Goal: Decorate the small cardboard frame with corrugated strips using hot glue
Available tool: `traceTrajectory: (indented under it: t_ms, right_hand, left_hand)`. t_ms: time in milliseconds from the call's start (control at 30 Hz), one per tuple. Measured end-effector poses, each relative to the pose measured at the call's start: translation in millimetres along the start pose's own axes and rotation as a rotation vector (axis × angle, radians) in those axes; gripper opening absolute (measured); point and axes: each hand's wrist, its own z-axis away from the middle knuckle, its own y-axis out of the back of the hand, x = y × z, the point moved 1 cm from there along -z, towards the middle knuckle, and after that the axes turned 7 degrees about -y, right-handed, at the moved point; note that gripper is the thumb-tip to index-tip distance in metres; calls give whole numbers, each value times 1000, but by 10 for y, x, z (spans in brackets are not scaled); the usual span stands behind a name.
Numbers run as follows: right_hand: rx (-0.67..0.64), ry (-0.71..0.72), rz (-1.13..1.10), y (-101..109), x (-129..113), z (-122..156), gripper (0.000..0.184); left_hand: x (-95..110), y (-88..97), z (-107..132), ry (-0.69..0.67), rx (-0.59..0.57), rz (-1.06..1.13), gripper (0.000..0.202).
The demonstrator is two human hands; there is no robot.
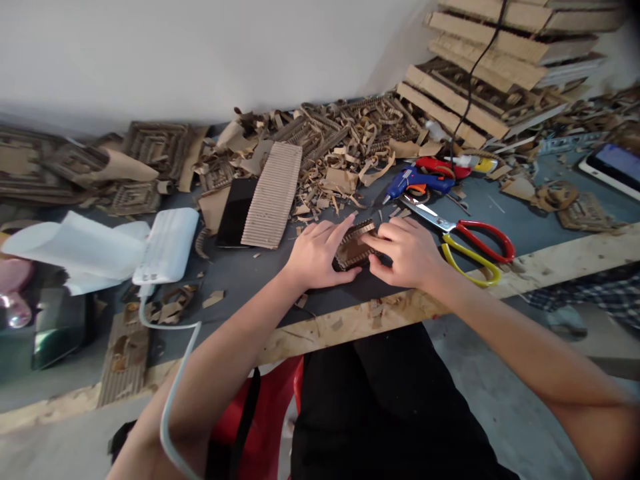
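A small rectangular frame of corrugated cardboard strips [354,248] lies on the dark tabletop between my hands. My left hand [321,253] grips its left side, thumb at the near edge and index finger at the far edge. My right hand [404,248] has its fingers curled, with the index fingertip reaching over the frame's right side. Whether a loose strip sits in that pinch is hidden. Just right of my right hand lie scissors [453,233] with one red and one yellow handle. Beyond them rests a blue glue gun [413,181].
Cardboard scraps [345,153] heap along the wall. A ribbed cardboard sheet [274,193] overlaps a black phone [233,212]. Left stands a white power bank [167,245] with a cable [183,360] crossing my left forearm. Cardboard trays [490,73] stack at back right, a black cord hanging before them.
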Motion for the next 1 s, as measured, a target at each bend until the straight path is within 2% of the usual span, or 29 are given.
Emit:
traceTrajectory:
  t_ms: [200,400,667,1000]
  right_hand:
    - [50,42,-47,27,-48,-8,39]
    - [20,15,-21,18,-70,-5,26]
    - [23,24,13,32,-56,-13,29]
    - [23,21,28,-7,-26,16,32]
  left_hand:
    - [7,0,-2,36,-25,23,89]
    - [4,7,-8,62,-56,59,92]
    - [-6,24,-26,99,-51,117,95]
    - [-20,44,-53,136,-145,220,101]
